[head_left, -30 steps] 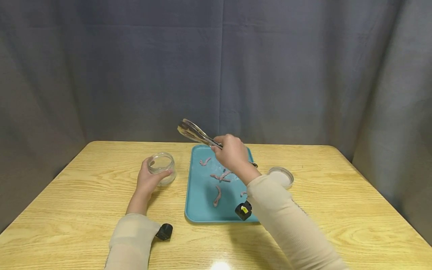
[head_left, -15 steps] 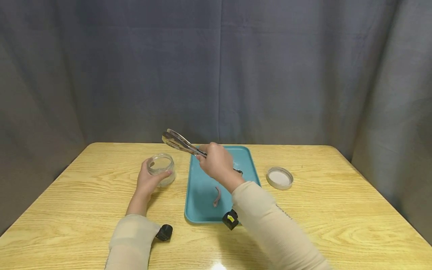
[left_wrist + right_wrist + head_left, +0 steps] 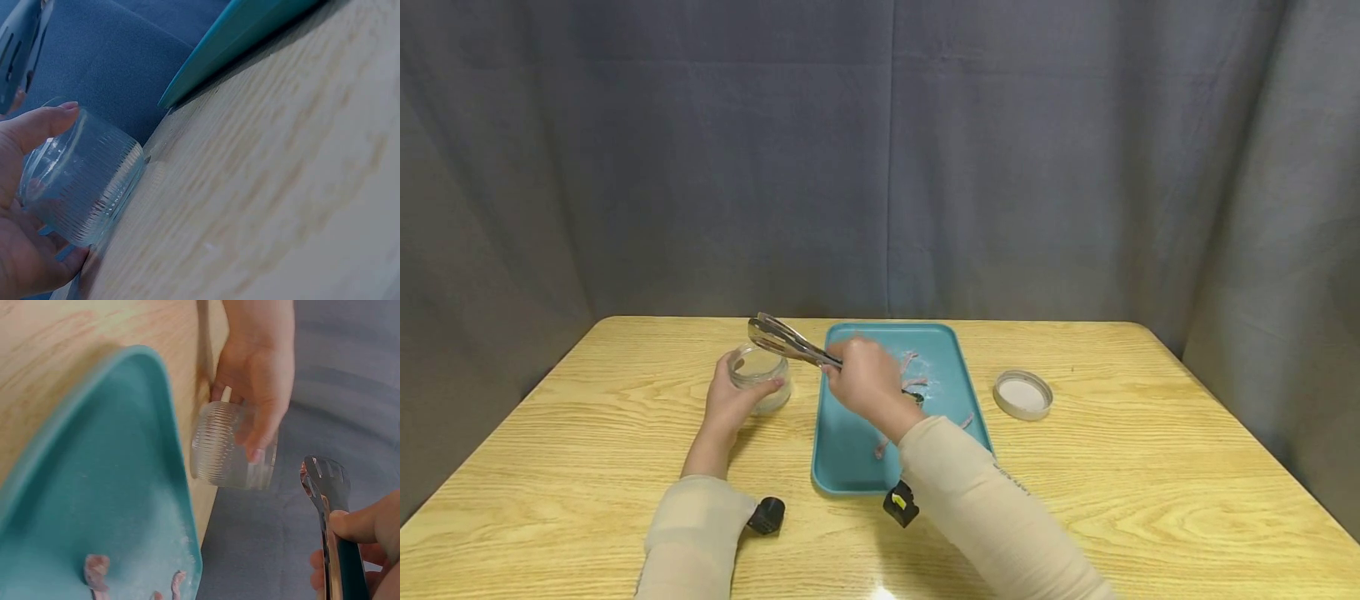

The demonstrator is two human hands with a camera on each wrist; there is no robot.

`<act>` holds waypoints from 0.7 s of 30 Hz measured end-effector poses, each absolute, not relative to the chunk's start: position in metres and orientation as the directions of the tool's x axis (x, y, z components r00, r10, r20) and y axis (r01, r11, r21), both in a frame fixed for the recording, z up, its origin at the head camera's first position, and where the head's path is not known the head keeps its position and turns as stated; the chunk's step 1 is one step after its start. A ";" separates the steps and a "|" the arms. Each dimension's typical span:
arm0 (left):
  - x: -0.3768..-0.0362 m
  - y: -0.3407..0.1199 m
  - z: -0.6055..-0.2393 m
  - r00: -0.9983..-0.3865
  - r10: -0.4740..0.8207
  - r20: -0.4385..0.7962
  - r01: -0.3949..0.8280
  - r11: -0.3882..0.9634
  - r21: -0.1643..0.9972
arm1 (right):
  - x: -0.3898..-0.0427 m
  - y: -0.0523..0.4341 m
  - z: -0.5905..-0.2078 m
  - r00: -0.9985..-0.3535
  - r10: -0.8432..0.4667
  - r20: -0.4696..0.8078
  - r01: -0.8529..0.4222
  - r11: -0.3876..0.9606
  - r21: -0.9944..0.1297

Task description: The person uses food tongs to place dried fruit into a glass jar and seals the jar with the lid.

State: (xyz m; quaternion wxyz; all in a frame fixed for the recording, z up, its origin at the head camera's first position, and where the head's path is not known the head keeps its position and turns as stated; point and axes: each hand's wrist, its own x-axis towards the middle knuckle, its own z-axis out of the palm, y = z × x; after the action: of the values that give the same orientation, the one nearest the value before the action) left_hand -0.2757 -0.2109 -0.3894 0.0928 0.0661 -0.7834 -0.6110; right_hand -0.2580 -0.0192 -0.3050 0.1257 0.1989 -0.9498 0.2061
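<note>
My left hand (image 3: 727, 405) grips a clear glass jar (image 3: 772, 400) from its left side, thumb across the front. The jar stands upright with its mouth uncovered; ribbed sides show in the left wrist view. My right hand (image 3: 867, 377) holds metal tongs (image 3: 788, 342), their tips above the jar's rim. In the right wrist view the tong ends (image 3: 328, 478) lie close together, with a small pinkish bit at their edge, mostly hidden. Several thin pinkish strips, one of them a thick-ended strip (image 3: 97, 572), lie on the blue-green tray (image 3: 850, 471), partly covered by my right arm.
A round lid (image 3: 1023, 395) with a pale inside lies to the right of the tray. The wooden table (image 3: 1150, 467) ends at a grey curtain (image 3: 1075, 167) behind. A black wrist camera (image 3: 767, 516) sticks out from the left sleeve.
My right hand has carried the tongs left and down, from above the tray to over the jar. The left hand and jar have stayed in place.
</note>
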 end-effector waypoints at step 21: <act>-0.275 -0.211 -0.390 -0.973 -0.219 0.070 0.013 0.254 0.967 | -0.253 -0.026 -0.322 -0.898 -0.330 0.291 -0.418 0.846 -0.330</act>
State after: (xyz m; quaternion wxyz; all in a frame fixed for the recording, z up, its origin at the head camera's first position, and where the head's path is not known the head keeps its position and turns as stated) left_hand -0.2751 -0.2114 -0.3897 0.0953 0.0656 -0.7862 -0.6071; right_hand -0.2535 -0.0257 -0.3217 0.1121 0.1959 -0.9542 0.1962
